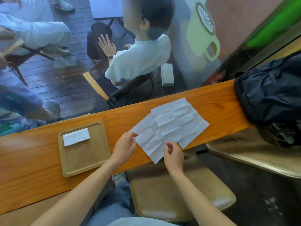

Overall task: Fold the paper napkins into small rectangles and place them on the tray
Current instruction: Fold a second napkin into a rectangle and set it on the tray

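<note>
A brown tray [97, 160] lies on the wooden counter and carries one folded white napkin [76, 137] near its far left corner. To its right lie unfolded, creased white napkins, overlapping: the nearest one [149, 141] hangs a little over the counter's near edge, and another [177, 118] lies behind it. My left hand [124, 147] pinches the nearest napkin's left corner. My right hand [173, 154] has its fingertips at that napkin's near right edge; whether it grips the paper is unclear.
The wooden counter [32, 168] runs along a window. A dark bag [268, 88] sits on its right end. Padded stools [179, 193] stand below me and to the right. Beyond the glass, a person sits on a chair.
</note>
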